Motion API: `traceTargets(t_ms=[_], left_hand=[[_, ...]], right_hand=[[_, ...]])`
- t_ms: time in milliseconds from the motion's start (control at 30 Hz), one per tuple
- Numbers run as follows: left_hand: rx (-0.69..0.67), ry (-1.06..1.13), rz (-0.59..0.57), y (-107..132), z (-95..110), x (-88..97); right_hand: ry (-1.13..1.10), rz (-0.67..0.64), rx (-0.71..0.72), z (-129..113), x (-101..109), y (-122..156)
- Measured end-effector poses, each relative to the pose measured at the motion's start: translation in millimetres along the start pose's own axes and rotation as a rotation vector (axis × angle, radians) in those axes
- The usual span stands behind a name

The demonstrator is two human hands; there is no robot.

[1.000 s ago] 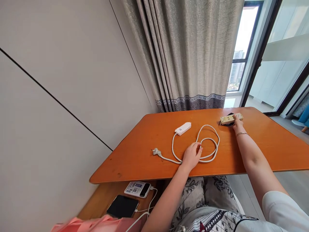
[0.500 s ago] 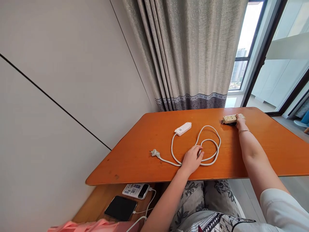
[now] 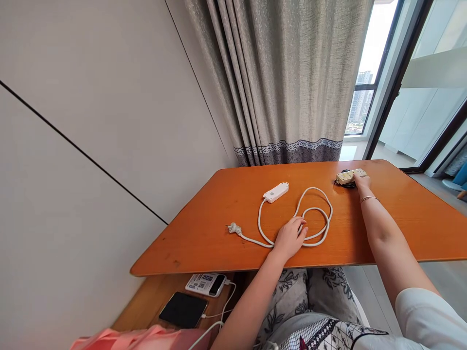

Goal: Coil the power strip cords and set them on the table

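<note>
On the orange-brown wooden table lies a white power strip with its long white cord looped beside it. The cord's plug points left. My left hand rests on the crossing cord near the front edge, fingers loosely curled round it. Stretched far to the right, my right hand grips the near side of a beige power strip. A dark bundled cord sits under and around that strip. Its right-hand fingertips are partly hidden.
Below the table's left edge, a black phone and a white power bank lie on a wooden surface with white charging cables. A pink bag is at bottom left. A grey curtain hangs behind the table.
My right hand has shifted from over the beige power strip's top to its near side, and the strip has turned slightly. My left hand stays on the white cord.
</note>
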State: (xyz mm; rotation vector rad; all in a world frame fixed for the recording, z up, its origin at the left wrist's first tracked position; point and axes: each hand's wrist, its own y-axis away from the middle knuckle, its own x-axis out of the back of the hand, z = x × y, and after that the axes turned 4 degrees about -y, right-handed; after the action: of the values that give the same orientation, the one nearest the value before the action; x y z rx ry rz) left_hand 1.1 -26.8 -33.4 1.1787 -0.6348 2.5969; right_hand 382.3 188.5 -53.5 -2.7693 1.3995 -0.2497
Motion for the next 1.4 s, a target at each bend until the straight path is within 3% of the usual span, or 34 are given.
traceTargets(t_ms=[167, 300, 767, 1100, 1233, 1400], left_hand=[[-0.011, 0.006, 0.012, 0.4, 0.0, -0.5], [-0.022, 0.002, 0.011, 1.0, -0.5, -0.4], [-0.040, -0.039, 0.015, 1.9, -0.5, -3.3], [-0.044, -0.056, 0.004, 3.2, -0.3, -5.1], [-0.053, 0.056, 0.025, -0.3, -4.7, -6.6], [0.056, 0.271, 0.030, -11.5, -13.1, -5.0]], right_hand=[[0.145, 0.101, -0.096, -1.1, 5.0, 5.5], [0.166, 0.107, -0.110, -0.4, 5.4, 11.0], [0.111, 0.100, 0.042, 2.7, 17.1, 49.0], [-0.053, -0.072, 0.064, -0.5, 10.3, 98.3], [-0.169, -0.182, 0.059, -2.0, -5.2, 128.7], [-0.272, -0.348, 0.065, -3.8, -32.7, 175.9]])
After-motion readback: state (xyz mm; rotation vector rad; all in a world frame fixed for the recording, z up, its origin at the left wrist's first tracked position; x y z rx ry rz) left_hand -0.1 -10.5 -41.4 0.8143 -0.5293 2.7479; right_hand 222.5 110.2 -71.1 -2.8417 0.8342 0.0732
